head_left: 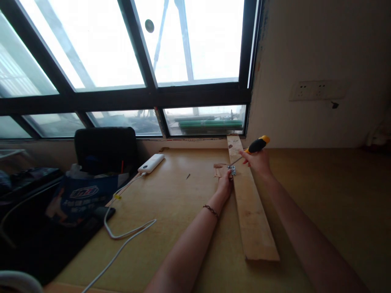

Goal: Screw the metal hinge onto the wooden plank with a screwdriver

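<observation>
My right hand (259, 162) is closed round a screwdriver (258, 145) with a black and yellow handle. Its thin shaft slants down to the left, and the tip meets a small metal hinge (233, 169). This hinge lies at the left edge of a long wooden plank (252, 203), across to a small wooden block (218, 170) beside it. My left hand (225, 185) grips the block from the near side, its thumb against the hinge. The fingers under the block are partly hidden. Whether the tip sits in a screw is too small to tell.
A small dark screw-like piece (188, 176) lies on the wooden table (177, 211). A white power bank (151, 163) with a white cable (122, 236) rests toward the left edge. Beyond that edge stand a black chair (105, 146) and a blue bag (79, 199). Windows and wall bound the far side.
</observation>
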Demonstrator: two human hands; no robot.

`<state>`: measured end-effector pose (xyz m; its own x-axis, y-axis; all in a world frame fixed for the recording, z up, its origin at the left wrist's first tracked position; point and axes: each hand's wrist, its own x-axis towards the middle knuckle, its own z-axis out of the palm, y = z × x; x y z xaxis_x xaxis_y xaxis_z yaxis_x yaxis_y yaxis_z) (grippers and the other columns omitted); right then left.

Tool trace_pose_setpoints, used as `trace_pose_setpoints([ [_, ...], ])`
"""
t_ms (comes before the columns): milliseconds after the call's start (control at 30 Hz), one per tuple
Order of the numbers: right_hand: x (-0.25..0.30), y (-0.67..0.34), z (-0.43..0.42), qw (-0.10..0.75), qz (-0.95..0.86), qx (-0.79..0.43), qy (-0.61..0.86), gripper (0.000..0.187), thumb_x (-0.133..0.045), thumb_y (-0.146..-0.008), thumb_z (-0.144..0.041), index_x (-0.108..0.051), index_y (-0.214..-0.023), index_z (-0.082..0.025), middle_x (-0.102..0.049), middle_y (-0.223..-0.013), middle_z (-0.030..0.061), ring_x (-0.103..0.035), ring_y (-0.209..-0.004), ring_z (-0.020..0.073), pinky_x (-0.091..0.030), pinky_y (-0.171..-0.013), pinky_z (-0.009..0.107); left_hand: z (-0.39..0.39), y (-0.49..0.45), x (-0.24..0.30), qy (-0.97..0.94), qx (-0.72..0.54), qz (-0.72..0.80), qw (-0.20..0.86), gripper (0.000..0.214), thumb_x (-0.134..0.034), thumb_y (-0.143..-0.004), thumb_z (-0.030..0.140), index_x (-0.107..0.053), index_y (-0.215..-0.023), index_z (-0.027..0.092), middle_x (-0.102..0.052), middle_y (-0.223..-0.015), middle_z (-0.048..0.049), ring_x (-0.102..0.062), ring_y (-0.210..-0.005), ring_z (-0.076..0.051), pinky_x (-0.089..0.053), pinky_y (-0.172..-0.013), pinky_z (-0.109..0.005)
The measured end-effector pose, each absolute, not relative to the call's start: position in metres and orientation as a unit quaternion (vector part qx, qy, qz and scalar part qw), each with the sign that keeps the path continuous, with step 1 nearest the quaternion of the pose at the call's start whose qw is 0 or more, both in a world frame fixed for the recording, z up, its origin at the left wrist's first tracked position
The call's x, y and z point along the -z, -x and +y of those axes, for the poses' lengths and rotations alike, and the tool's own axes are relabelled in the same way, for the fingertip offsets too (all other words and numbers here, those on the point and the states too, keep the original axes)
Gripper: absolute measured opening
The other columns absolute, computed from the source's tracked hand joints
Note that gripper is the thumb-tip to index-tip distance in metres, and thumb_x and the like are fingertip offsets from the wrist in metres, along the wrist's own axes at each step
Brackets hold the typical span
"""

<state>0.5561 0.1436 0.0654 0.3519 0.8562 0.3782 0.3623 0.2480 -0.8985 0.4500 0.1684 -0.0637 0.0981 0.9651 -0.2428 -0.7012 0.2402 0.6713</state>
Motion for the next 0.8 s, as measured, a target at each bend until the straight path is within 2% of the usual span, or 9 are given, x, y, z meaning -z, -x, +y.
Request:
trace_pose_setpoints([
  [133, -0.073, -0.559, 0.138, 0.597, -0.529, -0.378, 0.471, 0.051, -0.074, -0.058, -0.032, -0.055, -0.102, -0.018, -0.066, -0.098, 0.008, -0.062, -0.048, 0.0117, -0.049, -0.039, 0.02, 0.17, -0.45, 0.066, -0.197, -0.591, 0.341, 0.704, 0.028, -0.065, -0.066, 0.028, -0.063, -0.087, 0.01, -0.068, -0.077, -0.0083, -0.065, -0.068, -0.019, -0.052, -0.071, -0.033],
  [200, -0.078, -0.56, 0.133, 0.576, -0.546, -0.431, 0.429, 0.048, -0.073, -0.059, -0.025, -0.056, -0.103, -0.019, -0.066, -0.1, 0.0068, -0.065, -0.055, 0.0121, -0.051, -0.044, 0.019, 0.171, -0.449, 0.066, -0.2, -0.589, 0.342, 0.704, 0.029, -0.065, -0.066, 0.028, -0.063, -0.089, 0.01, -0.068, -0.077, -0.0082, -0.065, -0.068, -0.019, -0.052, -0.071, -0.032],
  [267, -0.08, -0.56, 0.131, 0.557, -0.559, -0.452, 0.416, 0.04, -0.073, -0.059, -0.024, -0.059, -0.096, -0.018, -0.067, -0.094, 0.0065, -0.066, -0.06, 0.0142, -0.053, -0.048, 0.02, 0.171, -0.449, 0.066, -0.202, -0.587, 0.339, 0.707, 0.028, -0.064, -0.067, 0.028, -0.063, -0.088, 0.01, -0.068, -0.076, -0.008, -0.064, -0.068, -0.018, -0.052, -0.071, -0.032],
  [333, -0.078, -0.559, 0.132, 0.552, -0.559, -0.429, 0.446, 0.034, -0.075, -0.057, -0.029, -0.061, -0.084, -0.014, -0.068, -0.082, 0.0071, -0.066, -0.058, 0.0162, -0.054, -0.047, 0.022, 0.17, -0.449, 0.064, -0.202, -0.588, 0.336, 0.708, 0.026, -0.063, -0.068, 0.027, -0.063, -0.087, 0.01, -0.068, -0.074, -0.0077, -0.064, -0.066, -0.018, -0.052, -0.071, -0.032],
  [433, -0.068, -0.555, 0.14, 0.577, -0.541, -0.29, 0.538, 0.039, -0.077, -0.053, -0.042, -0.059, -0.071, -0.013, -0.066, -0.065, 0.0068, -0.062, -0.046, 0.0171, -0.051, -0.04, 0.025, 0.167, -0.449, 0.06, -0.196, -0.593, 0.334, 0.706, 0.024, -0.062, -0.068, 0.025, -0.062, -0.086, 0.009, -0.068, -0.073, -0.0075, -0.064, -0.064, -0.017, -0.052, -0.071, -0.032],
  [500, -0.061, -0.553, 0.145, 0.594, -0.53, -0.186, 0.576, 0.043, -0.074, -0.054, -0.049, -0.058, -0.07, -0.013, -0.064, -0.061, 0.0061, -0.058, -0.039, 0.0157, -0.048, -0.036, 0.025, 0.165, -0.45, 0.059, -0.189, -0.595, 0.331, 0.707, 0.023, -0.062, -0.068, 0.024, -0.062, -0.086, 0.009, -0.068, -0.074, -0.0079, -0.064, -0.063, -0.017, -0.052, -0.071, -0.033],
  [567, -0.058, -0.552, 0.148, 0.605, -0.523, -0.173, 0.575, 0.046, -0.072, -0.056, -0.052, -0.057, -0.075, -0.014, -0.064, -0.063, 0.0054, -0.055, -0.036, 0.014, -0.045, -0.034, 0.025, 0.165, -0.45, 0.058, -0.186, -0.596, 0.327, 0.71, 0.023, -0.062, -0.069, 0.023, -0.062, -0.086, 0.009, -0.068, -0.075, -0.0087, -0.064, -0.064, -0.018, -0.052, -0.071, -0.033],
  [733, -0.065, -0.554, 0.143, 0.611, -0.524, -0.367, 0.467, 0.048, -0.073, -0.058, -0.036, -0.056, -0.098, -0.018, -0.067, -0.085, 0.0039, -0.054, -0.041, 0.0073, -0.045, -0.036, 0.019, 0.167, -0.45, 0.06, -0.186, -0.595, 0.338, 0.705, 0.024, -0.063, -0.068, 0.025, -0.063, -0.085, 0.009, -0.068, -0.075, -0.0089, -0.065, -0.067, -0.019, -0.052, -0.071, -0.033],
  [800, -0.068, -0.557, 0.14, 0.589, -0.542, -0.411, 0.437, 0.042, -0.071, -0.06, -0.027, -0.058, -0.099, -0.019, -0.066, -0.092, 0.0039, -0.055, -0.044, 0.0057, -0.047, -0.04, 0.017, 0.167, -0.45, 0.061, -0.185, -0.594, 0.346, 0.702, 0.024, -0.063, -0.068, 0.025, -0.063, -0.085, 0.009, -0.067, -0.074, -0.0086, -0.065, -0.068, -0.019, -0.052, -0.072, -0.034],
])
